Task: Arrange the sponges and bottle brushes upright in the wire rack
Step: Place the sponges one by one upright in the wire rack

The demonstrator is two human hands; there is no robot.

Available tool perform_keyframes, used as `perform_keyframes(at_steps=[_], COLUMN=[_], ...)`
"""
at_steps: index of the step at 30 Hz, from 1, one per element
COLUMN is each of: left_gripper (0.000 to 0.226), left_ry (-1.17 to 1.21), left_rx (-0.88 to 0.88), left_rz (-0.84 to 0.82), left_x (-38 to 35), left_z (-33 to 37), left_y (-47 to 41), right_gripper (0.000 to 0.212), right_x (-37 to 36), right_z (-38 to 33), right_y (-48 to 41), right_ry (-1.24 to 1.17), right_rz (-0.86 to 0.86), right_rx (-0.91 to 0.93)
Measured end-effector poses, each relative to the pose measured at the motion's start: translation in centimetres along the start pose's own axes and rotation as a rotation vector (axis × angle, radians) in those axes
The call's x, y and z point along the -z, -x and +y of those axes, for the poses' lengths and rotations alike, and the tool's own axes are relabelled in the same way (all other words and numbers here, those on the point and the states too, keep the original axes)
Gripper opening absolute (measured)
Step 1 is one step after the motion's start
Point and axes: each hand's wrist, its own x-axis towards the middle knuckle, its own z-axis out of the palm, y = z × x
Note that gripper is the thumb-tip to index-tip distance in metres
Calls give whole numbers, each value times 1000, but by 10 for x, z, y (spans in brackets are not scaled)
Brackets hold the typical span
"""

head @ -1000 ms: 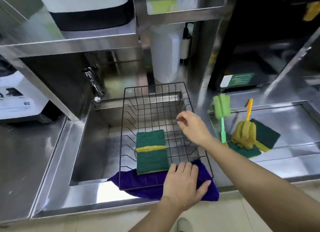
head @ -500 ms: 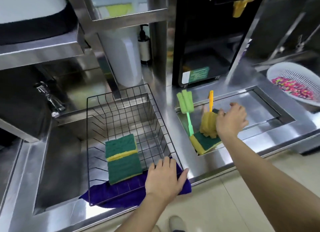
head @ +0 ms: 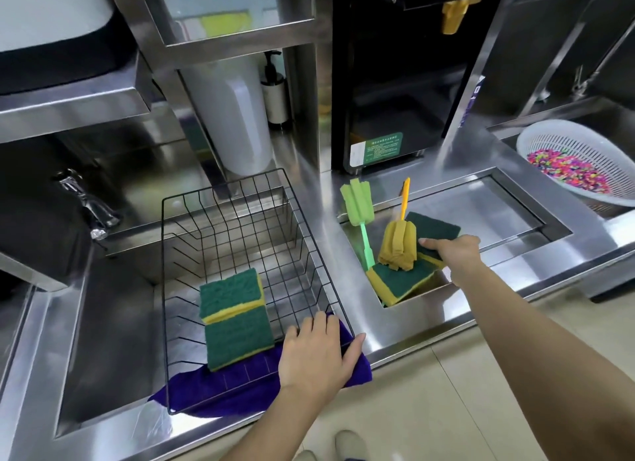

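Note:
A black wire rack (head: 223, 194) sits in the left sink on a purple cloth (head: 213, 388). Two green-and-yellow sponges (head: 230, 292) (head: 238, 338) lean inside it, one behind the other. My left hand (head: 316, 352) lies flat, fingers apart, on the rack's front right corner. In the shallow right recess a green bottle brush (head: 355, 203) and a yellow bottle brush (head: 398, 242) stand tilted on a sponge (head: 398, 282). My right hand (head: 457, 251) is closed on the near edge of another dark green sponge (head: 434, 225) behind them, thumb on top.
A faucet (head: 87, 206) juts out left of the rack. Behind it stand a white container (head: 237, 117) and a pump bottle (head: 275, 93). A black machine (head: 395, 82) fills the back middle. A white colander (head: 556, 144) of coloured bits sits far right.
My right hand left the rack's right rim, swung right over the brushes and came down on the far sponge. My view turned right. The left hand stayed put.

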Motion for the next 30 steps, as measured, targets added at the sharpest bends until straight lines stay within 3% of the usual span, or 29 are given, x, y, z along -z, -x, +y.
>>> perform_keyframes(at_steps=[2, 7, 10, 13, 15, 20, 30], left_gripper=[53, 53, 52, 54, 56, 60, 68], left_ry=[4, 5, -15, -50, -70, -47, -11], left_rx=[1, -12, -42, -42, -26, 54, 163], left_rz=[-3, -3, 41, 72, 89, 108, 96], left_x=[1, 2, 2, 2, 2, 8, 11], left_z=[0, -3, -10, -22, -32, -54, -76], left_y=[0, 2, 7, 15, 22, 34, 51], right_gripper=[69, 74, 76, 56, 49, 49, 63], right_x=[3, 18, 21, 10, -3, -54, -159], right_z=[-2, -24, -44, -58, -63, -81, -74], right_y=[0, 15, 24, 39, 54, 93, 141], right_ry=[-41, -197, -310, -522, -539, -325, -12], right_rz=[25, 328, 369, 237, 144, -91, -486], right_rx=[3, 102, 156, 290, 393, 621, 723])
